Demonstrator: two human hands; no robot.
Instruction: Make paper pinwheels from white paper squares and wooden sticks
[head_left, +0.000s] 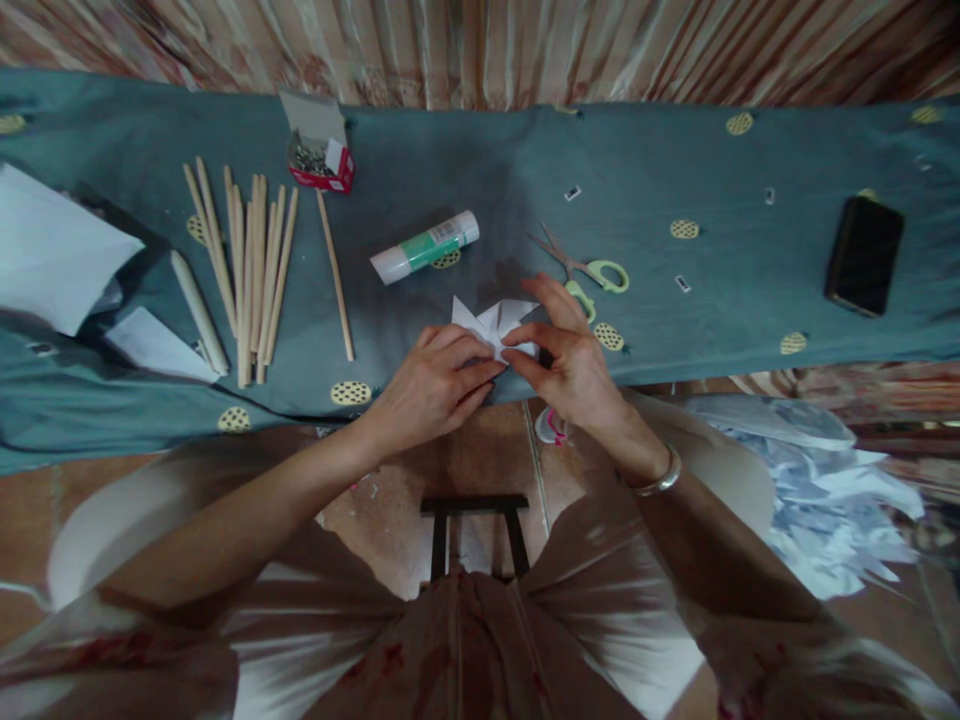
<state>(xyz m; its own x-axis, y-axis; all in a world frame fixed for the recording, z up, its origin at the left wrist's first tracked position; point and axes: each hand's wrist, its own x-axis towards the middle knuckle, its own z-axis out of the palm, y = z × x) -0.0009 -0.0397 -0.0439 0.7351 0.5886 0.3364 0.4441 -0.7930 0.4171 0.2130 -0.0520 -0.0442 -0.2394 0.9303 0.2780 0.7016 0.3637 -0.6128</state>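
Note:
A small white folded paper piece (491,318), with pointed flaps sticking up, is held between my two hands near the front edge of the cloth-covered table. My left hand (442,385) is closed on its left side, fingertips pressing the lower part. From the other side, the thumb and index finger of my right hand (566,365) pinch the paper, while the other fingers are raised. Just beyond the paper lies a green and white glue stick (431,245). Scissors (581,268) with light green handles lie partly open beside my right hand.
Several thin wooden sticks (259,270) lie at the left, with one stick (335,275) apart. Behind them stands an open red box of small metal pieces (322,165). White paper sheets (56,245) are at far left, a black phone (865,255) at far right. Paper scraps (832,500) fill a bag below.

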